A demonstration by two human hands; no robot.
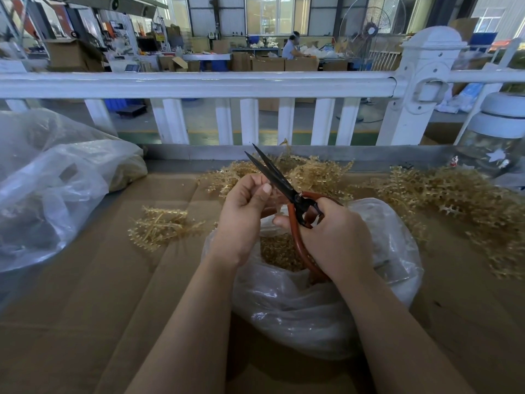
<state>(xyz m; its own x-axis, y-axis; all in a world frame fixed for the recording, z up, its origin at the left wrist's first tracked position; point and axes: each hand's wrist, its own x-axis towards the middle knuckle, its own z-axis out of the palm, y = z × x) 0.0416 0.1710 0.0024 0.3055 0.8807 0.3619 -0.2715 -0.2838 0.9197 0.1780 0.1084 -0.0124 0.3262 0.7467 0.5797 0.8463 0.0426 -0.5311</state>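
My left hand (241, 220) and right hand (335, 240) are close together in the middle of the frame, just above the open mouth of a clear plastic bag (312, 308) that sits on the cardboard-covered worktop (85, 308). My right hand is wrapped round the red handles of the scissors (279, 182), whose dark blades stand slightly apart and point toward the upper left. My left hand has its thumb and fingertips pinched on a small pale piece (274, 193) right beside the blades near the pivot; it is too blurred for me to tell more. Inside the bag, below my hands, lies a heap of small golden bits (279, 253). Golden plastic sprigs (312, 169) are piled behind the scissors, with a bigger heap (454, 200) at the right and a smaller bunch (162, 226) at centre left. A large crumpled plastic sack (51, 180) fills the left edge, a white railing (199, 83) crosses the upper frame, and a glass jar (494, 137) stands at the right.
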